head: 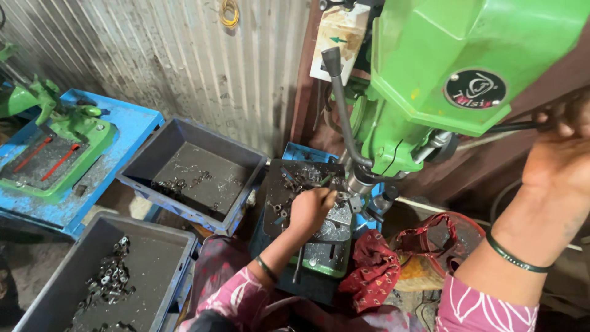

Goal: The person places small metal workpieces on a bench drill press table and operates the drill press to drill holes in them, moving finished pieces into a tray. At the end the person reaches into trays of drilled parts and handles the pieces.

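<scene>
Nearest, at the left, a grey crate (161, 280) is holding a heap of small metal parts (108, 280), and a red cloth (372, 270) is lying right of the drill table. In the middle the left hand (311, 209) is pinching a small metal piece (330, 195) under the drill spindle (357, 182). Farther right, the right hand (560, 157) is gripping the feed lever (513, 127) of the green drill press (442, 67), fingers curled round it, while a second grey crate (193, 172) is sitting far left of the table

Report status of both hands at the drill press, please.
Left hand on small metal part under spindle. Right hand gripping feed handle. Nothing in the way.
</scene>
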